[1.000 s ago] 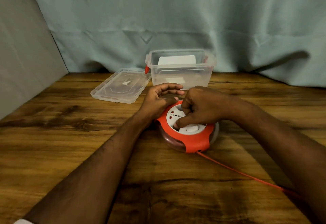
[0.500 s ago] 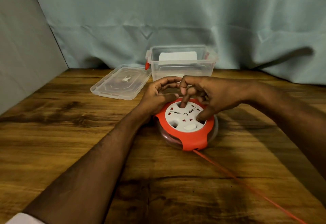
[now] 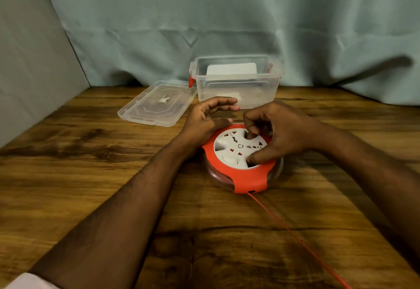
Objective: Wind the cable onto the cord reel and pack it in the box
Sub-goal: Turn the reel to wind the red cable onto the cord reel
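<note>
On wooden surface, left to right
lid: clear plastic, flat, set aside so box stays open
left hand: fingers spread, palm braces reel rim, likely to steady it
box: clear, rigid, empty-looking, behind reel
cord reel: round, orange, white socket disc
right hand: fingertips curled into disc recesses, probably cranking
cable: thin orange, trails out lower right, unwound
</note>
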{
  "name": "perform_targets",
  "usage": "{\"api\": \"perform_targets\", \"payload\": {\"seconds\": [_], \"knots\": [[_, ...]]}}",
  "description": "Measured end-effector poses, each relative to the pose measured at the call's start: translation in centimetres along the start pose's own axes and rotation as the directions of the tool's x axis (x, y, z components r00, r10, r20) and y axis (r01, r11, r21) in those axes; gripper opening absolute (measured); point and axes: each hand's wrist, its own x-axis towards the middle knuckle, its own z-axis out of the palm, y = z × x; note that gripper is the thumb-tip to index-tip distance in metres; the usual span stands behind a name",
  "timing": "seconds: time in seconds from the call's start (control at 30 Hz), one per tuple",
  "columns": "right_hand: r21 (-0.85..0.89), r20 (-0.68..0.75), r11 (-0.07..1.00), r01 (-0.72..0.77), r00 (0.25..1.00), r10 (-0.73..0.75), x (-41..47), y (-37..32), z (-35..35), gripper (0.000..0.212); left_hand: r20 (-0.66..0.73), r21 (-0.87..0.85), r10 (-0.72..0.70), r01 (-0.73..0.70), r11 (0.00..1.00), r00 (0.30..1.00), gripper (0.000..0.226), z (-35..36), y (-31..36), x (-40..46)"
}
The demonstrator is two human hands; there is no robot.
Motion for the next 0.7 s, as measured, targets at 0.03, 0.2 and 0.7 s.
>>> {"api": "perform_targets", "payload": {"seconds": [0.03,0.2,0.7], "knots": [[-0.032,-0.016,0.999,-0.005,1.0,0.005,0.0,-0.1,0.0,0.048,-0.005,0.004,0.002,-0.002,1.0,1.0,0.049,0.0,0.0,0.0],[-0.193,-0.087,0.98,-0.041,0.996,0.025,-0.2,-1.0,0.4,0.049,-0.028,0.022,0.004,-0.004,1.0,1.0,0.046,0.1,0.0,0.0],[-0.025,-0.283,0.998,-0.049,0.958,0.04,-1.4,0.4,1.2,0.056,-0.059,-0.161,-0.311,0.298,0.941,0.949,0.032,0.1,0.9,-0.2]]}}
